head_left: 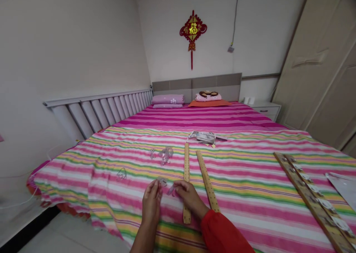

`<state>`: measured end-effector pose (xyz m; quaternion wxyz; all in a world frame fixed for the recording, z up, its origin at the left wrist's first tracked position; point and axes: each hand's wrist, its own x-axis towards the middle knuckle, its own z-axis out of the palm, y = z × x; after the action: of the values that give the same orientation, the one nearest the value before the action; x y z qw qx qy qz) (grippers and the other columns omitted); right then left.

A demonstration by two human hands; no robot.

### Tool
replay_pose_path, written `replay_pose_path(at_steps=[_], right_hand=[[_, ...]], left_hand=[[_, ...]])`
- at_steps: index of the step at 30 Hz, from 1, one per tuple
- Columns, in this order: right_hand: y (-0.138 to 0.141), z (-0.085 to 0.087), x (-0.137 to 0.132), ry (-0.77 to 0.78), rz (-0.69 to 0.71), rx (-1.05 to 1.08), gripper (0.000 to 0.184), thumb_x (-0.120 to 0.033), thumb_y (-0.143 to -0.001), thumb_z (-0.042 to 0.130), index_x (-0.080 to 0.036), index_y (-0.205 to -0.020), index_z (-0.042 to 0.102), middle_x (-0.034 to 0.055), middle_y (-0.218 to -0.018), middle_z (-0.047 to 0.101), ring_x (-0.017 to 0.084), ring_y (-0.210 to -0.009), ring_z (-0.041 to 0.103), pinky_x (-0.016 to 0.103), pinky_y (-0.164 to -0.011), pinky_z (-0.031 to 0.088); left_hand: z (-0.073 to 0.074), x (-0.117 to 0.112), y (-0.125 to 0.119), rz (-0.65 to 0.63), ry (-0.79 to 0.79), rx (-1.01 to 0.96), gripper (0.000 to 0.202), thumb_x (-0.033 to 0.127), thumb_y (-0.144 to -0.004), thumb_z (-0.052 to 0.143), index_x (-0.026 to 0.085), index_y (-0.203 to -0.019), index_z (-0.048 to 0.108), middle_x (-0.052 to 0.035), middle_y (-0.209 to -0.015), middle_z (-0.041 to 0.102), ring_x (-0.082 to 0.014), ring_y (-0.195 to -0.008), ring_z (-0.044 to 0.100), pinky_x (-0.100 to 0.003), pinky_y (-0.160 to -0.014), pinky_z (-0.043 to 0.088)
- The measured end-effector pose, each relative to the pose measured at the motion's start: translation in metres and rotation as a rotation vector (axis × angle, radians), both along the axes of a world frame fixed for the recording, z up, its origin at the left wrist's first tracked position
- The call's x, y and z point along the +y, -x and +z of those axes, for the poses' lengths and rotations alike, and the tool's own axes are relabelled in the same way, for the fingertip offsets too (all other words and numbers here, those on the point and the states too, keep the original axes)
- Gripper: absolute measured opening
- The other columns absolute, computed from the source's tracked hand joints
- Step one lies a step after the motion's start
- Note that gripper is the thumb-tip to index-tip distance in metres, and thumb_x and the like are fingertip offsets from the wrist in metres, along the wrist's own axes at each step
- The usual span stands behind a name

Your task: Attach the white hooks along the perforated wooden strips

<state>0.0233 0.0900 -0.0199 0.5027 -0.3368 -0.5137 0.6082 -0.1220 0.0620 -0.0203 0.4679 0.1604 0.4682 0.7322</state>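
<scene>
My left hand (151, 200) is closed in a pinch, with a small clear plastic piece (162, 181) at its fingertips. Just to the right, my right hand (189, 196) pinches another small clear plastic piece (171, 190). The two pieces are close together but apart. Their exact kind is too small to make out. Under my right hand lies a narrow wooden strip with rows of holes (186, 167), and a second such strip (206, 177) slants beside it. Beyond my hands is a loose heap of similar clear pieces (166, 155).
A thin tangled loop (121, 174) lies on the striped bedspread (97, 167) at left. Farther back is a grey-white bundle with a dark tip (205, 137). Wooden strips with white round parts (306, 193) lie at right, near a clear bag (343, 190). A radiator (97, 112) lines the left wall.
</scene>
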Motion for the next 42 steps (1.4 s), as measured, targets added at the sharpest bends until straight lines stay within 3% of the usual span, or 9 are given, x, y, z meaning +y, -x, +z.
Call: replay_pose_path(at_steps=[3, 7, 14, 20, 26, 33, 37, 42], right_hand=[[-0.003, 0.003, 0.000, 0.067, -0.014, 0.076, 0.026, -0.030, -0.064, 0.070, -0.016, -0.085, 0.068, -0.0007, -0.060, 0.066, 0.017, -0.061, 0.061, 0.031, -0.066, 0.046], [-0.009, 0.011, -0.002, 0.110, -0.138, 0.096, 0.030, -0.030, -0.062, 0.074, -0.016, -0.087, 0.071, 0.0013, -0.072, 0.068, 0.016, -0.064, 0.060, 0.027, -0.062, 0.044], [-0.036, 0.029, -0.028, 0.098, -0.170, 0.115, 0.030, -0.045, -0.066, 0.074, -0.016, -0.072, 0.067, -0.0025, -0.055, 0.058, 0.012, -0.051, 0.050, 0.024, -0.051, 0.037], [-0.069, 0.023, -0.046, 0.116, -0.272, 0.071, 0.036, -0.049, -0.060, 0.078, -0.015, -0.064, 0.064, -0.0035, -0.047, 0.055, 0.011, -0.046, 0.047, 0.023, -0.048, 0.036], [-0.094, 0.015, -0.050, 0.115, -0.358, 0.047, 0.037, -0.050, -0.060, 0.076, -0.017, -0.061, 0.061, -0.0037, -0.051, 0.054, 0.010, -0.046, 0.044, 0.023, -0.046, 0.032], [-0.125, 0.009, -0.029, 0.052, -0.397, -0.023, 0.037, -0.052, -0.064, 0.072, -0.019, -0.057, 0.058, -0.0041, -0.047, 0.051, 0.011, -0.044, 0.044, 0.024, -0.045, 0.034], [-0.135, 0.014, 0.004, 0.052, -0.399, -0.063, 0.038, -0.055, -0.061, 0.071, -0.018, -0.061, 0.062, -0.0014, -0.053, 0.057, 0.013, -0.045, 0.048, 0.025, -0.044, 0.036], [-0.132, 0.020, 0.054, -0.008, -0.396, -0.089, 0.038, -0.055, -0.061, 0.067, -0.018, -0.058, 0.060, -0.0012, -0.052, 0.057, 0.012, -0.045, 0.049, 0.025, -0.045, 0.039]], left_hand=[[0.002, -0.002, 0.000, -0.026, -0.027, -0.078, 0.016, 0.018, -0.074, 0.069, 0.022, -0.088, 0.062, -0.0001, -0.078, 0.068, -0.0082, -0.068, 0.065, -0.018, -0.062, 0.053], [0.010, -0.005, -0.007, -0.063, -0.033, -0.105, 0.018, 0.016, -0.071, 0.071, 0.021, -0.086, 0.063, 0.0002, -0.074, 0.068, -0.0082, -0.064, 0.064, -0.018, -0.059, 0.053], [0.033, -0.013, -0.035, -0.194, -0.019, 0.116, 0.030, 0.031, -0.058, 0.080, 0.015, -0.081, 0.066, -0.0010, -0.071, 0.068, -0.0115, -0.064, 0.063, -0.023, -0.064, 0.052], [0.036, -0.011, -0.067, -0.350, 0.006, 0.287, 0.036, 0.042, -0.055, 0.079, 0.015, -0.076, 0.067, 0.0008, -0.064, 0.065, -0.0103, -0.060, 0.057, -0.021, -0.058, 0.044], [0.038, -0.001, -0.096, -0.497, 0.015, 0.366, 0.035, 0.042, -0.055, 0.078, 0.013, -0.072, 0.066, 0.0014, -0.059, 0.060, -0.0100, -0.056, 0.052, -0.021, -0.055, 0.039], [0.052, 0.044, -0.111, -0.564, 0.019, 0.460, 0.034, 0.043, -0.055, 0.075, 0.013, -0.067, 0.064, 0.0021, -0.053, 0.057, -0.0086, -0.050, 0.048, -0.021, -0.053, 0.037], [0.054, 0.083, -0.120, -0.588, 0.017, 0.515, 0.029, 0.040, -0.055, 0.073, 0.015, -0.059, 0.058, 0.0031, -0.050, 0.055, -0.0075, -0.047, 0.046, -0.021, -0.051, 0.036], [0.045, 0.129, -0.132, -0.577, 0.037, 0.564, 0.020, 0.031, -0.056, 0.068, 0.016, -0.054, 0.056, 0.0047, -0.044, 0.051, -0.0075, -0.044, 0.043, -0.021, -0.049, 0.033]])
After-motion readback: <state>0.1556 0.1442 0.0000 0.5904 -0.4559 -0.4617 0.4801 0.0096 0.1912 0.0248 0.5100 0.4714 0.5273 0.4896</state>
